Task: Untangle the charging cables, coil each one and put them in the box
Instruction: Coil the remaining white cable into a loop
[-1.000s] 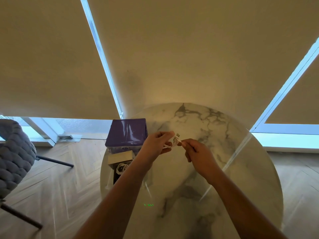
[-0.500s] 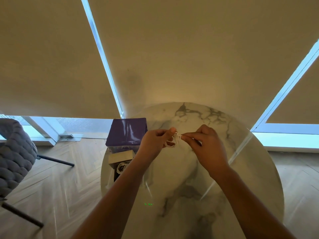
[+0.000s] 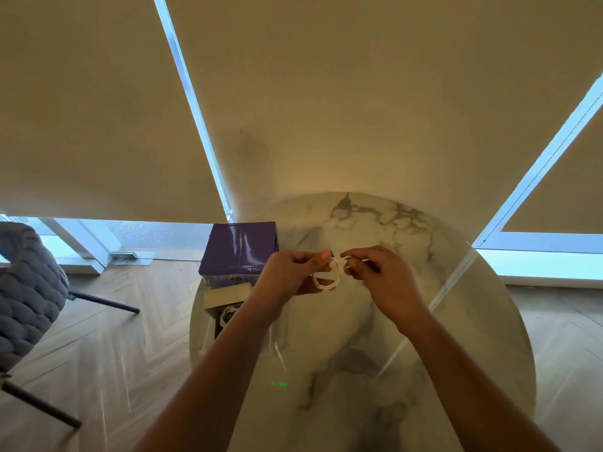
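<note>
A thin white charging cable [image 3: 329,278] hangs in a small coil above the round marble table [image 3: 456,321]. My left hand [image 3: 290,272] grips the coil, thumb and fingers curled round it. My right hand [image 3: 375,272] pinches the cable's loose end just right of the coil. At the table's left edge sits an open dark box [image 3: 225,316] with another white cable [image 3: 226,314] inside; my left forearm hides part of it.
A purple box [image 3: 239,247] stands on the table's far left, just behind the open box, with a pale lid [image 3: 225,293] in front of it. A grey quilted chair [image 3: 26,288] stands on the wooden floor at left. Window blinds fill the background.
My right hand has moved up and over the coil, bringing the cable's end round it. Both hands sit slightly closer together; the coil now hangs lower between them.
</note>
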